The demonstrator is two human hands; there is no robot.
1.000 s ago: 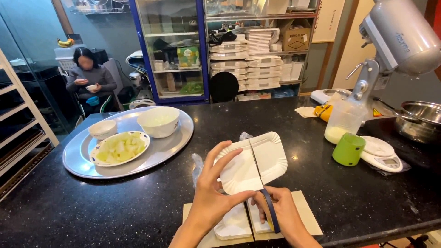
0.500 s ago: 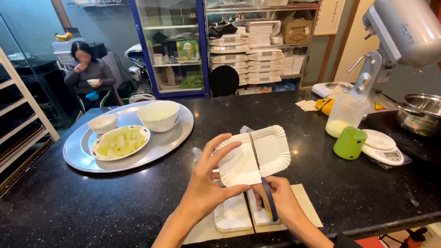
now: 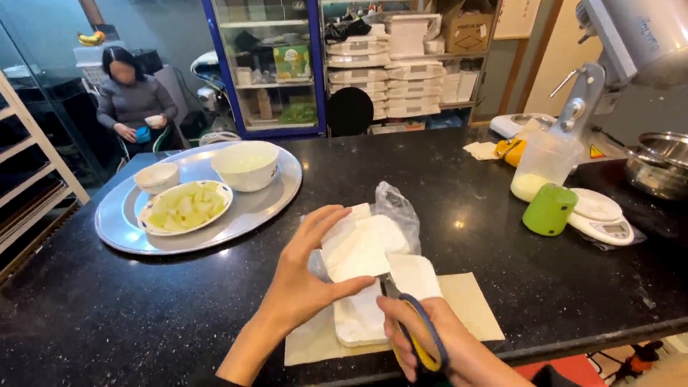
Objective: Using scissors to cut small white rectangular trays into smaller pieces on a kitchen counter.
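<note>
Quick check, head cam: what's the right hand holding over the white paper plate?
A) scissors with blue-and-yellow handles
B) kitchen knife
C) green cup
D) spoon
A: the right hand grips scissors with blue-and-yellow handles, blades at the white paper plate held by the left hand.

White plate (image 3: 358,247) folded since earlier; scissors (image 3: 416,333) now cutting it.

White paper plate (image 3: 362,247): square-edged, bent and tilted up off counter, partly cut, pinched in left hand (image 3: 304,283) near front edge of black counter. Scissors (image 3: 416,326): blue-and-yellow handles, dark blades pointing away from person, blades at plate's lower edge, gripped by right hand (image 3: 437,344). Second white plate (image 3: 358,319): flat on tan paper sheet, directly beneath cut plate, partly hidden by hands.
</note>
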